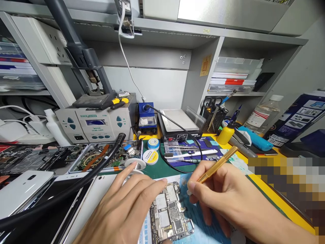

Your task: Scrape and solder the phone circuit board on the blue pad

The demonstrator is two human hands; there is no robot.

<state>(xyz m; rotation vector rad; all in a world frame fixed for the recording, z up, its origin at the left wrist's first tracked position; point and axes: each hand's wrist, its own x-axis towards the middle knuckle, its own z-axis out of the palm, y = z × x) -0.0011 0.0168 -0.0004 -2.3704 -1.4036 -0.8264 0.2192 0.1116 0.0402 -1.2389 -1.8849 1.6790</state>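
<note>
A bare phone circuit board (169,211) lies at bottom centre on a blue printed sheet (198,211). My left hand (127,206) reaches over its left side. One fingertip rests at the board's top edge and a bit of thumb shows at its bottom edge, so the hand grips the board. Another finger of that hand is at a spool of solder wire (138,165). In my right hand (215,193), just right of the board, a gold-coloured pen-like tool (220,162) is held slanted like a pencil. Its working end is mostly hidden by the fingers; a small whitish bit shows there.
Phones (27,193) lie at left under a thick black hose (101,169). A grey rework station (99,122), a soldering iron stand (147,117) and a hot plate (177,125) stand behind. A white brush (191,153), small tins (150,157) and a yellow bottle (225,134) are nearer.
</note>
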